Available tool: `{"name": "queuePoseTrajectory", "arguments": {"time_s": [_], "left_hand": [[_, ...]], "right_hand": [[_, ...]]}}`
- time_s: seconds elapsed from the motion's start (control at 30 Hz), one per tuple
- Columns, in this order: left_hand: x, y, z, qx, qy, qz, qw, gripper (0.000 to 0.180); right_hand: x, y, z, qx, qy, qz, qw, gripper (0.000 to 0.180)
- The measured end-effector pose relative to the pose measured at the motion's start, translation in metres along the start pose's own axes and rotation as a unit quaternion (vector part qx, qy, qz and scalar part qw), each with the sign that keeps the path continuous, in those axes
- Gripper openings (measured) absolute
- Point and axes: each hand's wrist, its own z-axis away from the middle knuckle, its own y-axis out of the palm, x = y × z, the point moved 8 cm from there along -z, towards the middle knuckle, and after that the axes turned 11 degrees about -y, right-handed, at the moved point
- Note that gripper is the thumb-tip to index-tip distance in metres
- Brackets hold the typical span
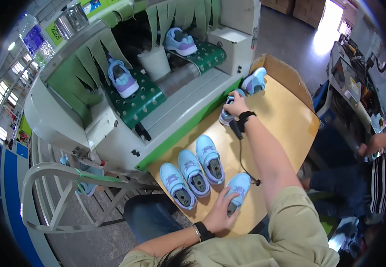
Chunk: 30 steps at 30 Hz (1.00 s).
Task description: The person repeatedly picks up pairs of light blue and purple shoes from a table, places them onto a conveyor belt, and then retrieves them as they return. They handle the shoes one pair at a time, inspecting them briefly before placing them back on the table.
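currently gripping, with the left hand (pixel 217 216), a near blue shoe (pixel 241 182) over the near side of the tan tabletop (pixel 286 111), with thumb and fingers partly closed around the heel end and with toe pointing away from the body. farther off, holding a far blue shoe (pixel 225 117) with the right hand (pixel 237 106), with fingers bent down over the opening, close beside the green edge of the pale machine (pixel 175 118); unclear whether lifted or resting.

lined up side by side, left of the near blue shoe: three matching shoes (pixel 192 168), toes away, dark insoles showing. just beyond the right hand: one more shoe (pixel 255 81), next to an upright cardboard edge (pixel 286 72). resting on the machine's green perforated belts (pixel 146 103): two purple-trimmed shoes (pixel 128 89), one per belt, with a white container (pixel 155 64) between. trailing over the tabletop, below the right wrist: a dark cord (pixel 241 153). off to the right: a co-worker's hand (pixel 372 145).
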Motion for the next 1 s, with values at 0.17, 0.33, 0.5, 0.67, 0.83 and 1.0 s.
{"name": "queuePoseTrajectory", "arguments": {"time_s": [0.17,0.33,0.5,0.67,0.83,1.0], "left_hand": [[0.003,-0.026,0.001,0.057,-0.099,0.172,0.978,0.064],[-0.063,-0.129,0.005,0.044,-0.073,0.222,0.971,0.071],[-0.152,-0.275,-0.041,-0.317,0.066,0.155,0.934,0.072],[-0.12,-0.361,-0.104,-0.564,-0.007,-0.074,0.822,0.093],[-0.106,-0.375,-0.121,-0.522,-0.011,-0.03,0.852,0.093],[-0.1,-0.391,-0.12,-0.522,-0.074,-0.065,0.847,0.089]], "right_hand": [[0.018,-0.042,0.135,0.248,-0.174,-0.055,0.951,0.065],[0.045,-0.102,0.302,0.202,-0.171,-0.119,0.957,0.069],[0.06,-0.121,0.391,0.043,-0.069,-0.009,0.997,0.079],[0.069,-0.143,0.353,0.011,0.029,-0.164,0.986,0.083],[0.173,-0.193,0.224,-0.072,-0.162,-0.266,0.947,0.081],[0.286,-0.167,0.045,-0.154,-0.389,-0.108,0.902,0.074]]}}
